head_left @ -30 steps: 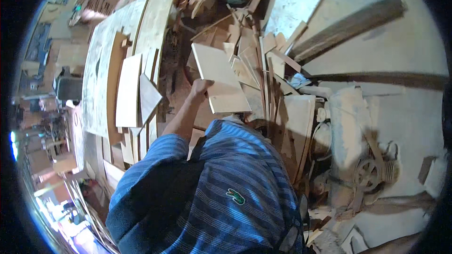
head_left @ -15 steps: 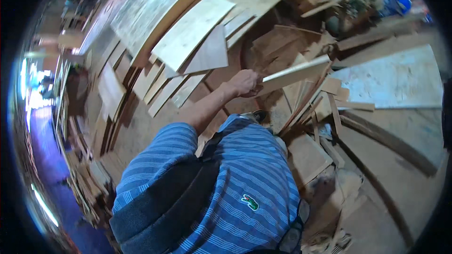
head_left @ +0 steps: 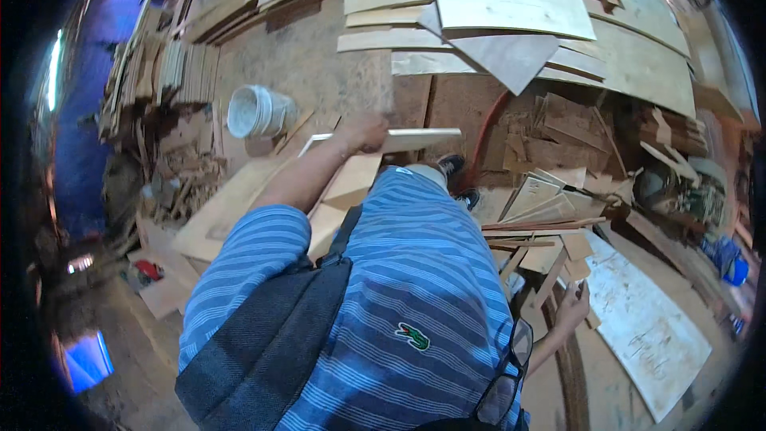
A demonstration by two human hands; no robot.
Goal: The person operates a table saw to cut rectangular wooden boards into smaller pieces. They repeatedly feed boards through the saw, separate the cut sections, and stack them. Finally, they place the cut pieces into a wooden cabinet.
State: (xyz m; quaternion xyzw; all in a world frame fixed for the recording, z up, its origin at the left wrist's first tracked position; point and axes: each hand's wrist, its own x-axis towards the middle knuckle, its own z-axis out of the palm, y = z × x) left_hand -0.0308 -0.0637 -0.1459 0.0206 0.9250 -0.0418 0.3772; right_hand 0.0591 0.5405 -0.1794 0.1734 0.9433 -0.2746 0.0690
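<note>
My left hand (head_left: pixel 367 134) is closed around a flat pale wooden board (head_left: pixel 427 139), held by its edge out in front of me. Below and left of that hand lie more light wood pieces (head_left: pixel 355 179). On the right, my right hand (head_left: pixel 570 311) hangs low by my side, its fingers loosely curled with a dark gap between the tips; I make out nothing held there. Behind it are wood offcuts (head_left: pixel 550 255) and a large whitish panel (head_left: pixel 638 319).
A white bucket (head_left: pixel 259 110) stands on the floor left of my left hand. Ahead is a stack of boards (head_left: pixel 511 4), with a reddish hose (head_left: pixel 484 140) below it. Scrap wood (head_left: pixel 183 187) litters the left; a blue object (head_left: pixel 724 259) lies far right.
My view has swung to the left, so the board stack sits farther right and the bucket shows. The left hand still grips the board. My right hand has come into view.
</note>
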